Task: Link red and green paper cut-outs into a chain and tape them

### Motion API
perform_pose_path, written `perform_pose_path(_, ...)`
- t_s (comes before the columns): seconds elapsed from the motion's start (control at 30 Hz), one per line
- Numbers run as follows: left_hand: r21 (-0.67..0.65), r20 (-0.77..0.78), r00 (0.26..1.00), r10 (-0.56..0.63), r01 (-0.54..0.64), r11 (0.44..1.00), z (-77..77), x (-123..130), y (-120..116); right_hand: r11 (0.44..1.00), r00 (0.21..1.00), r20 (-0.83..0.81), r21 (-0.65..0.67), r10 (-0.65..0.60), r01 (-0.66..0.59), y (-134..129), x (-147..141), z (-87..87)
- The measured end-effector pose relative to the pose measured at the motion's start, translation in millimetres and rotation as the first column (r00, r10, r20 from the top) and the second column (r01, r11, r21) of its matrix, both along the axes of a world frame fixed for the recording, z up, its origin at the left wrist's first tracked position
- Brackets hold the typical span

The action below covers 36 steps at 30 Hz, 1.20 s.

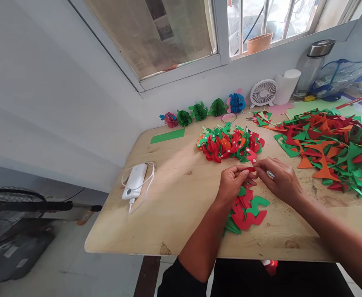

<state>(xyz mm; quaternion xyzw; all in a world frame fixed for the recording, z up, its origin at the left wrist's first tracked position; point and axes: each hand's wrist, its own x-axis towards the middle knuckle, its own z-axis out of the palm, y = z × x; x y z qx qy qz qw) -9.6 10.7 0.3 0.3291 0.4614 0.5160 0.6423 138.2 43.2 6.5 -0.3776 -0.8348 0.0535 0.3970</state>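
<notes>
Over the wooden table [181, 198], my left hand [234, 180] pinches a small red paper piece [250, 169] between thumb and fingers. My right hand [276, 177] is closed, its fingertips meeting the same piece's right end. A slim whitish tool [270, 175], perhaps a pen or tweezers, pokes out of the right hand; most of it is hidden. Below both hands lies a small pile of red and green paper cut-outs [245, 212]. Just beyond them is a heap of red, green and orange cut-outs [227, 142], some bearing small white squares.
Paper scraps [326, 148] cover the table's right side. A white power bank [135, 181] with a cable lies left, near a green strip [168, 136]. Honeycomb paper figures [198, 111], a small white fan [263, 93] and a glass bottle [312, 70] line the wall.
</notes>
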Motion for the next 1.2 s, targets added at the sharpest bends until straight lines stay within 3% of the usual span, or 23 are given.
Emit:
perform_pose_path(0.37,0.005,-0.012,0.999,-0.043,0.043,0.999,-0.5,-2.2,-0.9,1.0,1.0,0.014,0.023,-0.009,0.009,-0.1,0.9,-0.9)
perform_pose_path(0.67,-0.008,-0.043,0.999,0.025,-0.025,1.0,3.4,-2.6,-1.0,0.999,1.0,-0.007,0.049,-0.014,0.015,-2.1,-0.5,3.1)
perform_pose_path(0.87,-0.02,-0.028,0.999,0.022,-0.023,1.0,4.1,-1.0,-1.8,0.991,0.997,0.072,0.133,-0.014,0.004,-1.0,-0.2,1.9)
perform_pose_path(1.2,-0.01,-0.012,1.0,0.022,-0.022,1.0,5.5,-1.1,-2.0,0.987,0.987,0.162,0.159,-0.006,-0.02,-1.7,0.9,-0.3)
